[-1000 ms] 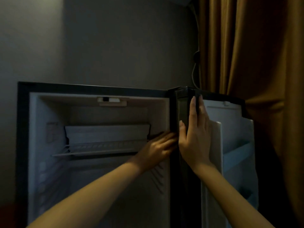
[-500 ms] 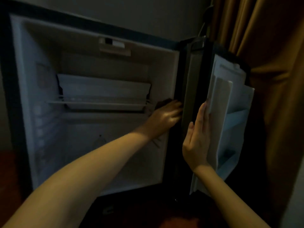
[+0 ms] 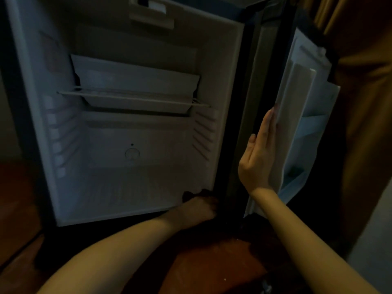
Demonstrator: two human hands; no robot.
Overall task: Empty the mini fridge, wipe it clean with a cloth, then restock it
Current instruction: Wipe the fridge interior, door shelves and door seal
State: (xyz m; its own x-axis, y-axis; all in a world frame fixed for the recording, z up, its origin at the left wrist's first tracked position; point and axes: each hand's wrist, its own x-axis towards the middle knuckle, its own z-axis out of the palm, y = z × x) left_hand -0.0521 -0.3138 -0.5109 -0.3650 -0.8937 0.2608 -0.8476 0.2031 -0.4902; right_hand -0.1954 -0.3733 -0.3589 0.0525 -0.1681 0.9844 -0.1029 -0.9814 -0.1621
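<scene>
The mini fridge (image 3: 148,49) stands open on a reddish-brown wooden floor (image 3: 212,270) in a dim room, with a grey wall (image 3: 7,119) at the left and an ochre curtain (image 3: 364,102) hanging in soft folds at the far right. Its inside is smooth white plastic, with slanted ribs moulded in both side walls and fine grooves on its bottom. A thin wire shelf (image 3: 131,98) crosses the upper part, and behind it sits a white angular tray (image 3: 137,79). The door (image 3: 305,115) is swung out to the right; it has a dark frame and pale moulded pockets on its inner face. The left hand (image 3: 199,209) is low in the near right corner of the fridge bottom, its fingers curled over a dark cloth (image 3: 191,195) (the light is weak, so only a dark edge of it shows beyond the knuckles). The right hand (image 3: 257,158) is flat with the fingers straight and together, laid against the inner edge of the door, and it grips nothing. Half a second ago the left hand with the cloth was higher, on the right inner wall just beside the end of the wire shelf; now it has gone down to the bottom corner. The right hand stays on the door edge as before.
</scene>
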